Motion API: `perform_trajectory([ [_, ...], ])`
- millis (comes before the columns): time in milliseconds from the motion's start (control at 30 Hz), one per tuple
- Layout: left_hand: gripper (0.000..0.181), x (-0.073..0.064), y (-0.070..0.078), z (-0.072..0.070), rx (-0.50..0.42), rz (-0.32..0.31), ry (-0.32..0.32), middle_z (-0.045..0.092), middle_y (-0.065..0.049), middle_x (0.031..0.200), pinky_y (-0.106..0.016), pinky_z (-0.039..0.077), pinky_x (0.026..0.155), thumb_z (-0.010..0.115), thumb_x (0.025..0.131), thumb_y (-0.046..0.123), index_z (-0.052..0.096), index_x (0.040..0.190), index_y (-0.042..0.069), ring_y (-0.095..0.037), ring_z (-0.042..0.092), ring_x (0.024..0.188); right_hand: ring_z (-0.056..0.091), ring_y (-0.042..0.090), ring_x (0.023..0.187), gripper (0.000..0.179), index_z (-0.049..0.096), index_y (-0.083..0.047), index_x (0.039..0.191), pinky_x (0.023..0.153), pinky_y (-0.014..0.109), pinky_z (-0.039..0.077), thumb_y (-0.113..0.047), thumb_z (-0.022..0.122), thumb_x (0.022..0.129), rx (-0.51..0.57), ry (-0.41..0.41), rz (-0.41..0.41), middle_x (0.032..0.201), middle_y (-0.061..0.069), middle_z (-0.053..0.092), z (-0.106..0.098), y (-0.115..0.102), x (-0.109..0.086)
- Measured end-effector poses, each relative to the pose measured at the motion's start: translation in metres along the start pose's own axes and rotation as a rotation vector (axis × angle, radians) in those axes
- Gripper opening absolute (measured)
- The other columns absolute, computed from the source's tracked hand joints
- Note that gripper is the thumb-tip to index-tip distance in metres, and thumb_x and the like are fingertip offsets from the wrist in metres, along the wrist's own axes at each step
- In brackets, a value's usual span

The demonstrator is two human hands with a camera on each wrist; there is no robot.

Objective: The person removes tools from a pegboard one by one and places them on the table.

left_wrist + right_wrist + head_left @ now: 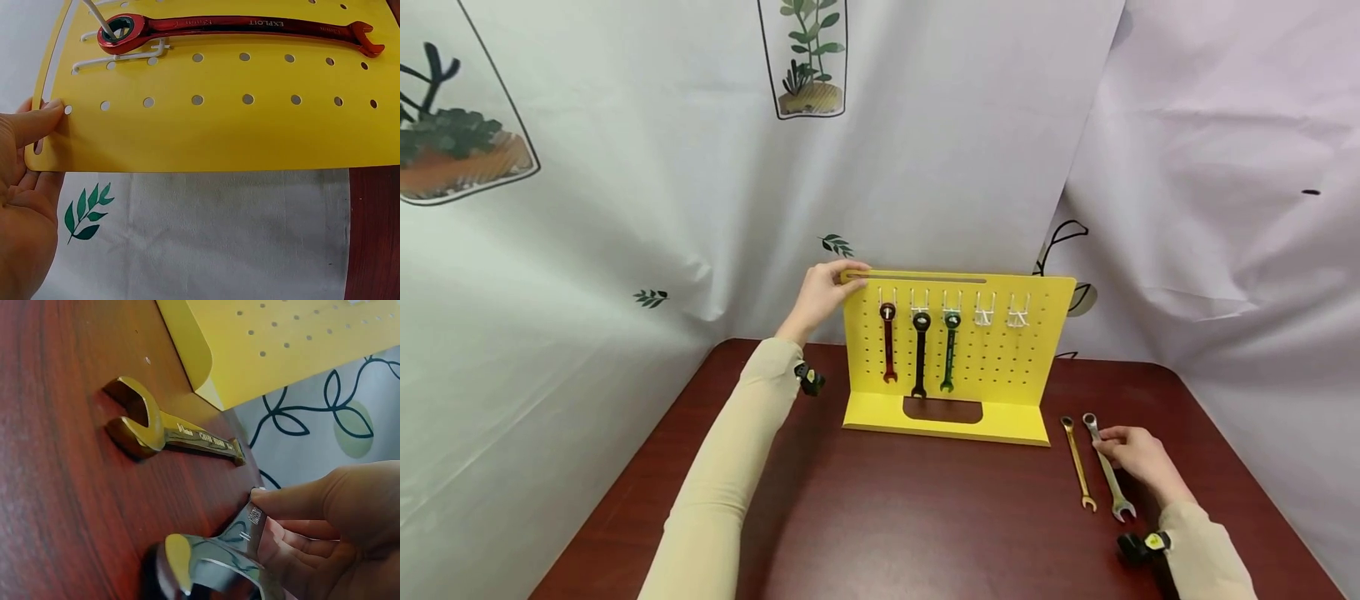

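Note:
My left hand (820, 293) grips the top left corner of a yellow pegboard (1000, 367), thumb in front and fingers behind. On its white hooks hang a red wrench (237, 26), a black wrench (921, 354) and a green wrench (950, 354). At the right, my right hand (1138, 457) pinches a silver wrench (1108, 473) by its shaft; in the right wrist view the thumb lies along it. Just left of it a gold wrench (1078, 462) lies on the table, its open end (140, 419) near the right wrist camera.
Two white hooks (1018, 312) at the board's right hold no wrench. The board stands on a folded yellow base with a cutout, on a dark red table (925, 517). A white patterned curtain (955, 150) hangs behind.

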State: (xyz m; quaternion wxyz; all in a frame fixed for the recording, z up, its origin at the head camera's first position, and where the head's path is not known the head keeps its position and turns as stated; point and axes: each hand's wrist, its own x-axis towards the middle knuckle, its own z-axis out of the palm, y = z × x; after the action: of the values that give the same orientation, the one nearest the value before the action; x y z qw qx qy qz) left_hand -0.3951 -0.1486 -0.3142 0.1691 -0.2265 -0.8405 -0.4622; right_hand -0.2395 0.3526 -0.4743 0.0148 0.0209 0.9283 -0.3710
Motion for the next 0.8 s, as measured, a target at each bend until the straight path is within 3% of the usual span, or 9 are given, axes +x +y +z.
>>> perform_trajectory([
  [467, 0.023, 0.0024, 0.0015, 0.0022, 0.000, 0.006, -0.001, 0.072, -0.002, 0.111, -0.033, 0.051, 0.069, 0.071, 0.096, 0.017, 0.074, 0.120, 0.017, -0.019, 0.063, 0.082, 0.063, 0.015, 0.066, 0.037, 0.059, 0.019, 0.113, 0.061, 0.031, 0.053, -0.012, 0.068, 0.094, 0.030, 0.013, 0.065, 0.079, 0.006, 0.068, -0.0046, -0.0022, 0.0035],
  [800, 0.023, -0.0003, 0.0011, 0.0019, -0.011, -0.008, 0.002, 0.072, -0.002, 0.112, -0.034, 0.054, 0.073, 0.072, 0.096, 0.017, 0.075, 0.119, 0.017, -0.018, 0.066, 0.086, 0.067, 0.016, 0.069, 0.034, 0.060, 0.018, 0.109, 0.064, 0.034, 0.058, -0.011, 0.071, 0.094, 0.091, -0.004, 0.113, 0.086, 0.014, 0.066, -0.0033, 0.0029, 0.0027],
])
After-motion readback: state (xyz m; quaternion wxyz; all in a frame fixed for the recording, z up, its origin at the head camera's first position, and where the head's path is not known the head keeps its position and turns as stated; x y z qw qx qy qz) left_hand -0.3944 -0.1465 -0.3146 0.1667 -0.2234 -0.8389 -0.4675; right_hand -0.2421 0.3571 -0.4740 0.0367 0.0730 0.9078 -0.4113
